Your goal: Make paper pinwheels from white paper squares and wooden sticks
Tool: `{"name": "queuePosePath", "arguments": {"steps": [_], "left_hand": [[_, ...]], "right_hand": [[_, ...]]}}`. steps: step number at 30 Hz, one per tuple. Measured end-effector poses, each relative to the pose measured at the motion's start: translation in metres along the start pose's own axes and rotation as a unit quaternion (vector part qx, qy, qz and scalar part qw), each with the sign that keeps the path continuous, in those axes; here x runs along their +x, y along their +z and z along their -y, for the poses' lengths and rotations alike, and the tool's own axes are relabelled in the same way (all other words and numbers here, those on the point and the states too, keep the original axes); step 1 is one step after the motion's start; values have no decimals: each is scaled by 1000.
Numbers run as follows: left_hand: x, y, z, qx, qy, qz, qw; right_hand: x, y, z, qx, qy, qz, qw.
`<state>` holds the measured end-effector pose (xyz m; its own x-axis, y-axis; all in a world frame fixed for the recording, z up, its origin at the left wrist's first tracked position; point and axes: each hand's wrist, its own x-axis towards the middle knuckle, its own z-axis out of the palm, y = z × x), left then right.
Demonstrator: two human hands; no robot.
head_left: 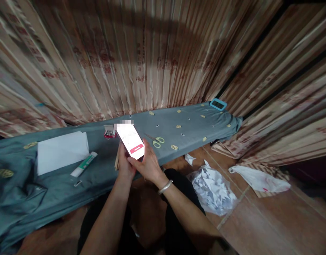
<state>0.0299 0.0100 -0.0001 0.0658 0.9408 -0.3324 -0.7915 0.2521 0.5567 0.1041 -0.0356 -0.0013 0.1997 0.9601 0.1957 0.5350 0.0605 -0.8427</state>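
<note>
Gripping phone (130, 141) from beneath with left hand (125, 163), fingers wrapping its lower edge, closed on the casing. Supporting the right side with right hand (147, 163), thumb lying over the lit screen near the red button, other fingers curling behind; closed on the casing too. Holding at centre frame, screen tilted up toward the camera, presumably for reading and thumb input. Wearing a silver bangle (164, 186) on the right wrist.

Lying at lower right of centre: clear bag of paper scraps (213, 189) on the tiled floor (258, 223), apparently collecting offcuts within arm's reach. Resting further right: white plastic bag (258, 179).

Spreading across the middle band: grey cloth-covered surface (179, 124), serving as a work top. Lying at left on it: white paper sheets (60, 150), with glue stick (84, 164) just beside their lower right corner. Lying just right of the phone: green-handled scissors (156, 141), apart from both hands. Sitting just left of the phone's top: small red item (110, 134), too small to identify. Resting at the far right end: blue-cased device (218, 104).

Hanging behind, filling the upper frame: pleated patterned curtain (152, 53).
</note>
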Motion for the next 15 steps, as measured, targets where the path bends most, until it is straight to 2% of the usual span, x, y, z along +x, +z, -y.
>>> {"name": "queuePosePath", "arguments": {"steps": [6,10,12,15], "left_hand": [[-6,10,27,-8,-87,47,995],[-7,14,50,17,-144,81,986],[-8,16,63,40,-138,109,984],[-9,19,80,96,-116,161,975]], "right_hand": [[-5,-23,-4,-74,-22,-36,996],[-13,-42,-18,-83,35,-68,994],[-17,-50,-32,-30,89,-76,993],[-22,-61,-59,134,132,-102,977]]}}
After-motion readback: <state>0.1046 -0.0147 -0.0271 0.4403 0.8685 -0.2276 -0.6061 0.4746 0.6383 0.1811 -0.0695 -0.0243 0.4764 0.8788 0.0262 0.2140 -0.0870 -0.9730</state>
